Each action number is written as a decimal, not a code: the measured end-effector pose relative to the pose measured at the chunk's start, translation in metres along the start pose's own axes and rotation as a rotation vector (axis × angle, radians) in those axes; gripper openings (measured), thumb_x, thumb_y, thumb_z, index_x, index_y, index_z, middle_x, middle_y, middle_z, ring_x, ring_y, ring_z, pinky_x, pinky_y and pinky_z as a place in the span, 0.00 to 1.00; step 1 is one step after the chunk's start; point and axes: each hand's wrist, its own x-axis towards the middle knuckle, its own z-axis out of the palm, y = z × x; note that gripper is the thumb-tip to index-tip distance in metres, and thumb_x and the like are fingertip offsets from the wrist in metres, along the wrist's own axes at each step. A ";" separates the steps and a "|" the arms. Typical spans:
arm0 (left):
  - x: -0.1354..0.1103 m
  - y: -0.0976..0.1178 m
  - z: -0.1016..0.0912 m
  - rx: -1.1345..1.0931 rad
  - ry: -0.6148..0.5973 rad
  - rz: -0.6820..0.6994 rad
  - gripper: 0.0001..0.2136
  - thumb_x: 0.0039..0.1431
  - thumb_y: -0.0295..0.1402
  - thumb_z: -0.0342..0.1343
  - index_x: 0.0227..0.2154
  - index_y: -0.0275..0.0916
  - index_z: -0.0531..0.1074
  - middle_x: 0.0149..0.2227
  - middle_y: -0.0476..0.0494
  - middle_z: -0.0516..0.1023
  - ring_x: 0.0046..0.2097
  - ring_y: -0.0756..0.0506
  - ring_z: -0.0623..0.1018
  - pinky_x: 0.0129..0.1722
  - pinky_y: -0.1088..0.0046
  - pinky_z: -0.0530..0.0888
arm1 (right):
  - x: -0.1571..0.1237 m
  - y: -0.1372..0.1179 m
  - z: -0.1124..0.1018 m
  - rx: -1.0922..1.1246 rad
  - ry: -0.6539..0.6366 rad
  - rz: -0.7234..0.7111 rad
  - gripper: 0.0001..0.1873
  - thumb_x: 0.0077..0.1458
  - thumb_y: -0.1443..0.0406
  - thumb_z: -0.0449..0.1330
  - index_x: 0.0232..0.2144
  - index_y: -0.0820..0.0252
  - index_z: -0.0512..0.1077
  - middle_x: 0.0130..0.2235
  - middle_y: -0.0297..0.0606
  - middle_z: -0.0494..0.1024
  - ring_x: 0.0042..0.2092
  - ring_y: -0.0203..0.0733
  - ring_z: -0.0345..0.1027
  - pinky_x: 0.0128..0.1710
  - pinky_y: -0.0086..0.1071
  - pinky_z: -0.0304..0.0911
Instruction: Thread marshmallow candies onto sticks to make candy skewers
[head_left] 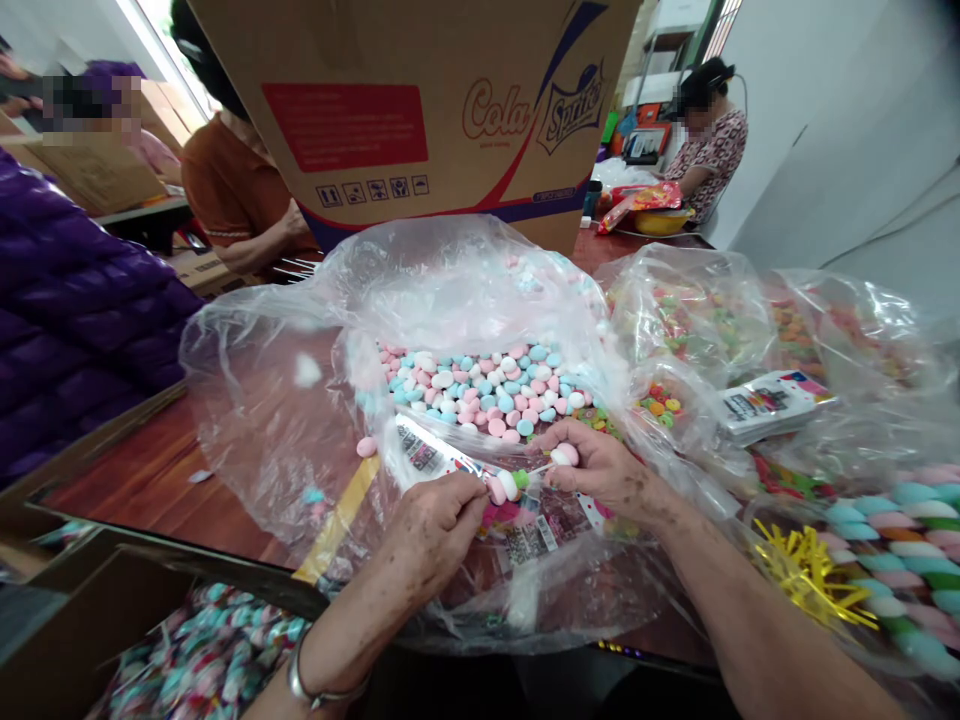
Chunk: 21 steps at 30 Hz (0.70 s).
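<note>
My left hand (pixel 433 530) is closed in a pinch on a thin stick threaded with pink, white and green marshmallow candies (pixel 508 485). My right hand (pixel 600 468) is closed too, holding a pink candy (pixel 565 454) at the stick's other end. Both hands hover over an open clear plastic bag (pixel 285 400) holding a heap of pink, blue and white candies (pixel 484 390). Printed wrappers (pixel 525 535) lie under the bag below my hands.
A big cardboard box (pixel 420 100) stands behind the bag. Bags of coloured candies (pixel 697 320) sit to the right, with finished skewers (pixel 900 540) and yellow ties (pixel 806 570). Purple packs (pixel 67 320) are stacked left. Other people sit at the back.
</note>
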 end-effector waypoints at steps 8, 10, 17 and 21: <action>-0.003 0.001 0.009 -0.001 0.011 0.014 0.14 0.65 0.31 0.46 0.25 0.39 0.72 0.24 0.49 0.76 0.25 0.49 0.72 0.26 0.75 0.63 | 0.001 0.004 0.003 -0.264 0.009 -0.009 0.13 0.55 0.62 0.61 0.44 0.55 0.72 0.34 0.32 0.75 0.31 0.37 0.64 0.30 0.29 0.59; -0.004 0.002 0.014 0.025 0.037 0.004 0.14 0.65 0.30 0.46 0.26 0.39 0.73 0.24 0.48 0.76 0.25 0.49 0.72 0.27 0.75 0.64 | 0.000 0.001 0.004 -0.351 -0.003 -0.029 0.14 0.57 0.61 0.59 0.46 0.56 0.71 0.35 0.33 0.75 0.34 0.39 0.66 0.33 0.31 0.60; -0.007 0.006 0.028 -0.023 0.099 -0.065 0.13 0.65 0.30 0.47 0.28 0.38 0.74 0.26 0.46 0.78 0.29 0.47 0.76 0.29 0.75 0.67 | -0.006 -0.012 0.008 -0.218 -0.035 -0.001 0.16 0.64 0.63 0.49 0.53 0.55 0.66 0.39 0.34 0.74 0.39 0.39 0.67 0.42 0.34 0.62; -0.010 0.008 0.036 -0.079 0.160 -0.081 0.14 0.65 0.30 0.46 0.27 0.38 0.74 0.25 0.46 0.77 0.29 0.47 0.76 0.29 0.75 0.68 | -0.003 -0.003 0.010 0.017 0.058 0.011 0.14 0.64 0.62 0.50 0.50 0.56 0.68 0.41 0.37 0.76 0.43 0.40 0.70 0.44 0.35 0.65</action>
